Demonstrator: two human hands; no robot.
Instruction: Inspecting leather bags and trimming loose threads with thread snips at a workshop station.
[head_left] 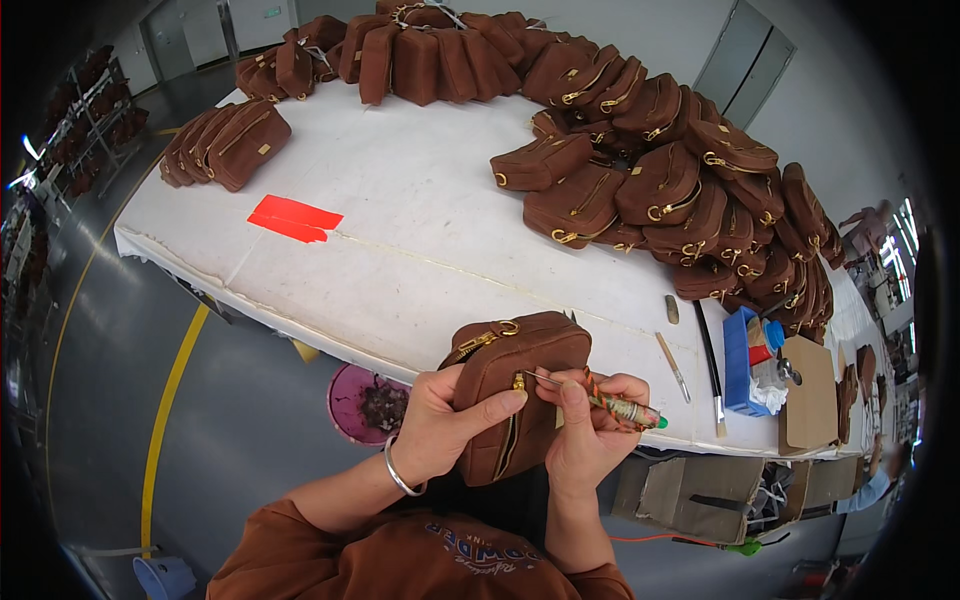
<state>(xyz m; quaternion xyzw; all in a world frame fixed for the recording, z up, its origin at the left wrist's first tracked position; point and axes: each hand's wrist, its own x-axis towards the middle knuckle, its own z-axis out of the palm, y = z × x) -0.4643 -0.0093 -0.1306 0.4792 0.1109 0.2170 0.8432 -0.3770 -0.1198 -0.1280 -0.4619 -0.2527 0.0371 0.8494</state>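
My left hand (432, 428) grips a small brown zippered bag (528, 350) by its left side, above the table's front edge. Its thumb presses on the front panel beside a gold zipper pull (519, 381). Between the fingers of my right hand (585, 430) is a thin-pointed tool (625, 408) with a cord-wrapped, patterned handle and a green end. The tool's metal tip reaches to the zipper pull. A second gold zipper (472, 346) runs along the bag's top. My right fingers partly cover the bag's right side.
Finished-looking brown bags (670, 190) are heaped at the right, with more along the back and left. Red tape (295, 217) marks the white table (400, 200). A brush (712, 370), a blue bin (740, 360) and cardboard (808, 395) lie right. A pink basket (345, 400) stands below.
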